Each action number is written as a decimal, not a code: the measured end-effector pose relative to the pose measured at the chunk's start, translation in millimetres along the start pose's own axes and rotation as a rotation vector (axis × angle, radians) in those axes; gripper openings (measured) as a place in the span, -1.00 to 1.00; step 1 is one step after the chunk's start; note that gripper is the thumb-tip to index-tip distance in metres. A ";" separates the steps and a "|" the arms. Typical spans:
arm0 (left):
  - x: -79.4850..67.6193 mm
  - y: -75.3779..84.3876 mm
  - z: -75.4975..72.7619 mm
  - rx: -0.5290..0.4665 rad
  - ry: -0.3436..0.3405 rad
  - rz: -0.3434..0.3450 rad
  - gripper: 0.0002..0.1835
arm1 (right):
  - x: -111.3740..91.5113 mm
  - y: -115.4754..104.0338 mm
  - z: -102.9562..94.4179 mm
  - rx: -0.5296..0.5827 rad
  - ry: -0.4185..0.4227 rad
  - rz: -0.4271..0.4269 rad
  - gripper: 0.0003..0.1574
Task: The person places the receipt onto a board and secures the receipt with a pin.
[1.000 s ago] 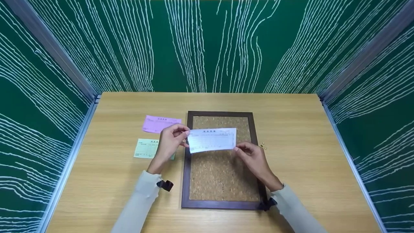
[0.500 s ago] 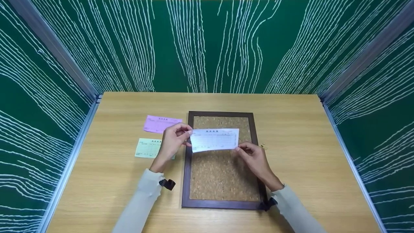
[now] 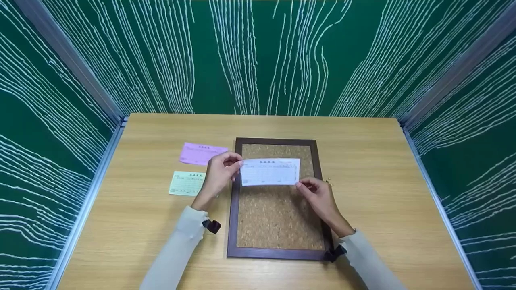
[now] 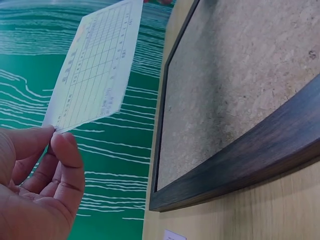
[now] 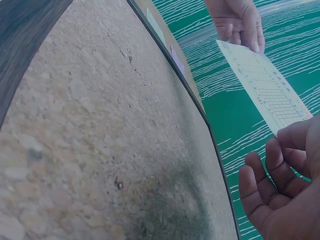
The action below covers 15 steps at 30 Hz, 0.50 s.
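A white printed form slip (image 3: 270, 172) is held up over the upper half of a cork board (image 3: 278, 221) with a dark brown frame. My left hand (image 3: 219, 171) pinches the slip's upper left corner between thumb and index finger, as the left wrist view shows at the slip's corner (image 4: 90, 75). At the lower right corner, my right hand (image 3: 318, 197) pinches it between thumb and fingertip. The slip hangs nearly flat between the two hands, clear of the cork in both wrist views.
Left of the board lie a pink slip (image 3: 201, 153) and, below it, a green slip (image 3: 185, 183) partly hidden behind my left hand. Small brass-coloured pieces (image 3: 329, 179) lie right of the frame. Green walls with white lines surround the wooden table (image 3: 383, 161).
Both hands have shifted slightly to the right with the white slip, the left hand a little more and slightly upward. The grip on the slip stays the same.
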State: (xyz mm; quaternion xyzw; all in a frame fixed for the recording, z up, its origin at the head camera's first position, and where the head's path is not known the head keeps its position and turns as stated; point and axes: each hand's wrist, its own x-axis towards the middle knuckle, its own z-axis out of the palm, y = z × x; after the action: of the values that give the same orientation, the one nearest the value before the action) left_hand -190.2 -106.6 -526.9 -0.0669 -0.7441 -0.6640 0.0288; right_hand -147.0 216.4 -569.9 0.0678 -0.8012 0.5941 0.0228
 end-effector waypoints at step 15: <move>9.5 -7.3 11.8 0.066 0.006 -0.011 -0.95 | 2.0 6.2 0.3 0.042 -0.001 0.082 -0.81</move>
State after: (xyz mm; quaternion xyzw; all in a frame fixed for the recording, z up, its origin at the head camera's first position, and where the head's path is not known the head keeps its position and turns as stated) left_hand -200.0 -95.1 -534.2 -0.0601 -0.7660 -0.6393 0.0296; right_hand -149.7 217.7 -575.7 0.0355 -0.7906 0.6113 -0.0033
